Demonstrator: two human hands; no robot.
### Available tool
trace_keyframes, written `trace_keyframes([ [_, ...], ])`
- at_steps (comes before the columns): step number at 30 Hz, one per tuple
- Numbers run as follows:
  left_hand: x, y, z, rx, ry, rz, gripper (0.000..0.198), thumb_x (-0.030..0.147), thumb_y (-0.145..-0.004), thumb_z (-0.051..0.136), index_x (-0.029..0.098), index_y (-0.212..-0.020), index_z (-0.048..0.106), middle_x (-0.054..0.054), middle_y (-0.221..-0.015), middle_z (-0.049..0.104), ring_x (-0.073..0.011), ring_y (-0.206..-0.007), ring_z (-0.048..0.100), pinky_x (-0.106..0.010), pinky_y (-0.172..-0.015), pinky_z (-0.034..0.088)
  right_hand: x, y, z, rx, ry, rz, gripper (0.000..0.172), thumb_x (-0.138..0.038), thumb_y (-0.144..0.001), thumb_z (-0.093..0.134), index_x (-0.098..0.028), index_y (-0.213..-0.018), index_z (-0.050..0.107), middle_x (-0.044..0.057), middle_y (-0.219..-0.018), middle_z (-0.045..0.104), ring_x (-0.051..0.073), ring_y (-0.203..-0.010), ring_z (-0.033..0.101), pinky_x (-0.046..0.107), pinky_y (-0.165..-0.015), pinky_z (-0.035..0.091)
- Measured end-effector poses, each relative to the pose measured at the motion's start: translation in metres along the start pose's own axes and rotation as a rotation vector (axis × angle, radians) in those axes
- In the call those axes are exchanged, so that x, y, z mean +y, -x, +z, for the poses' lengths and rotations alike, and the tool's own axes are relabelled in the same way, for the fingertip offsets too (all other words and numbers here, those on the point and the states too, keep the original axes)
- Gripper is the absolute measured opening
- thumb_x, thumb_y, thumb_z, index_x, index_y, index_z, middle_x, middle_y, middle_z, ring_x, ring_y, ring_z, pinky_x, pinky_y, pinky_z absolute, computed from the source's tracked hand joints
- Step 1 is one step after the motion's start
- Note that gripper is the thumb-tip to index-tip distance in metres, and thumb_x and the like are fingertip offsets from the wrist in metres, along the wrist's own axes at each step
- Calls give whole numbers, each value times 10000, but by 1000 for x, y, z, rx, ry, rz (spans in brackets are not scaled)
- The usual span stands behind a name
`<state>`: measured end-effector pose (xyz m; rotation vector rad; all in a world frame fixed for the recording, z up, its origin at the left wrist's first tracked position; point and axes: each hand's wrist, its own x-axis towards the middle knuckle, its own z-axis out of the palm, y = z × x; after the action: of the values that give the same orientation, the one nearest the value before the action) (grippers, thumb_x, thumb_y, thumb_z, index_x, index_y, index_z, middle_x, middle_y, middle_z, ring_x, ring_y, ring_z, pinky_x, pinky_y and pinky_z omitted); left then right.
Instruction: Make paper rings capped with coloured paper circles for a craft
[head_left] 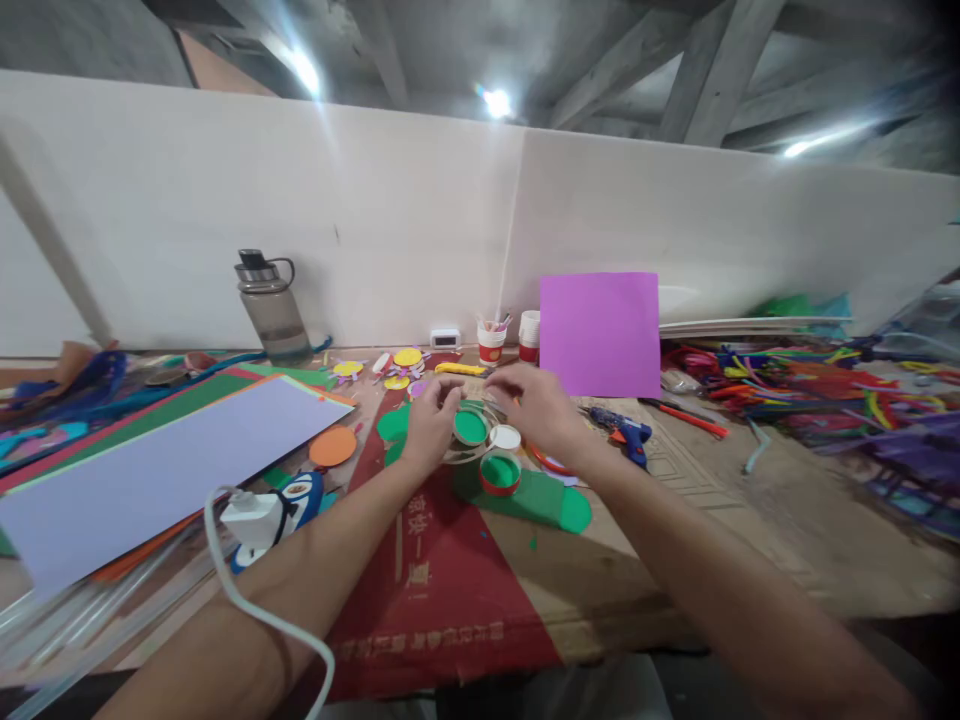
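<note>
My left hand [429, 425] is closed at the left edge of a round piece [471, 427] with a green face and a pale rim. Thin pale loops, like cord or strip, curve around this piece. My right hand [536, 400] is bent over just to the right, fingertips pinched together; what lies between them is too small to make out. Below the hands, a red-rimmed ring with a green inside [500, 472] rests on a green strip with a rounded end [521, 500]. Beside it is a small white round lid-like piece [505, 438].
A blue glue gun [634, 437] and a purple sheet [600, 335] are to the right, with piled pipe cleaners [810, 385] beyond. Coloured sheets [180, 465], a white plug [255, 520] and a water bottle [274, 310] stand left. Paper cups [492, 345] and a yellow cutter [459, 369] lie behind.
</note>
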<state>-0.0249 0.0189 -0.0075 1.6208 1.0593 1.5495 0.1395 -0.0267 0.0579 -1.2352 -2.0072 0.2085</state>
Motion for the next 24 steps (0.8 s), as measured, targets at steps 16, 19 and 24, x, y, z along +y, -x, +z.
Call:
trace_keyframes([
  [16, 2, 1, -2, 7, -44, -134, 187, 281, -773, 556, 166, -885, 653, -38, -819, 690, -159, -726, 617, -292, -715, 477, 132, -38, 21, -291, 418, 797, 531, -285, -611, 801, -151, -1093, 625, 152, -1030, 699, 302, -963, 673, 313, -722, 500],
  [19, 1, 1, -2, 16, -21, -150, 195, 287, -770, 558, 166, -894, 648, -34, -817, 686, -153, -713, 610, -288, -705, 476, 142, -40, 24, -234, 319, 841, 490, -237, -573, 819, -128, -1016, 641, 135, -928, 707, 275, -865, 684, 288, -655, 502],
  [24, -1, 1, -3, 18, -2, -131, 177, 284, -774, 567, 172, -883, 649, -28, -803, 676, -152, -715, 604, -282, -699, 467, 144, -37, 18, -40, 33, 792, 202, -197, -757, 647, -121, -944, 658, 81, -791, 699, 188, -733, 664, 240, -588, 493],
])
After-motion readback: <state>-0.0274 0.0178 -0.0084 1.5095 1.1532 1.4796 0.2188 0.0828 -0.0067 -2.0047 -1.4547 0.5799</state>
